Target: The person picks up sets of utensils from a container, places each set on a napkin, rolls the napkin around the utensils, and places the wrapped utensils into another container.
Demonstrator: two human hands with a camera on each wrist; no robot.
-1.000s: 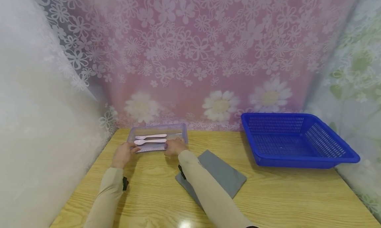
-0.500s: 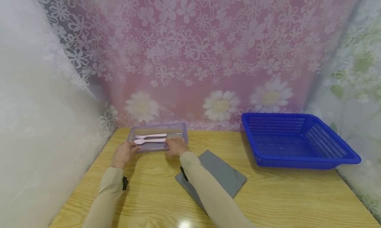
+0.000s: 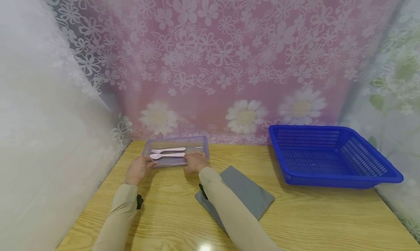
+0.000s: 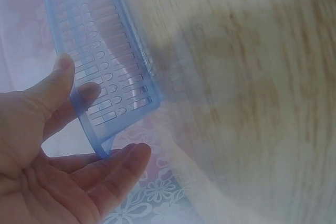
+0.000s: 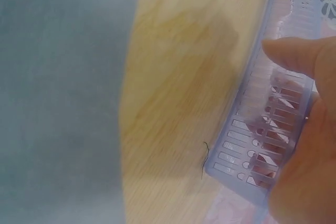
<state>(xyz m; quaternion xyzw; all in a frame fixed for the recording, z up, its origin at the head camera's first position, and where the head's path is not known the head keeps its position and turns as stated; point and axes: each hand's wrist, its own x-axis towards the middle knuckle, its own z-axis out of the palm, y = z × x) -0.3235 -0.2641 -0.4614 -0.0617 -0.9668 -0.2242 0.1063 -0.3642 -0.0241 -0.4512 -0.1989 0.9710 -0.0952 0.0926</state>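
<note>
A see-through lilac plastic basket [image 3: 175, 141] with slotted walls lies at the back left of the table. Inside it, a pale pink fork [image 3: 168, 149] and a pale pink spoon [image 3: 167, 155] lie side by side. My left hand [image 3: 137, 170] grips the basket's front left corner; in the left wrist view its thumb [image 4: 64, 66] is on the slotted wall and a finger shows behind the rim. At the front right part, my right hand [image 3: 195, 162] holds the rim, thumb [image 5: 289, 55] against the front wall and the other fingers mostly hidden.
A folded grey cloth [image 3: 247, 192] lies on the wooden table [image 3: 164, 214], partly under my right forearm. A large blue basket [image 3: 328, 181] stands at the back right. Flowered curtains [image 3: 210, 61] hang behind and at both sides.
Both hands stay at the lilac basket, and the fork and spoon lie as before. The whole head view has shifted slightly to the right.
</note>
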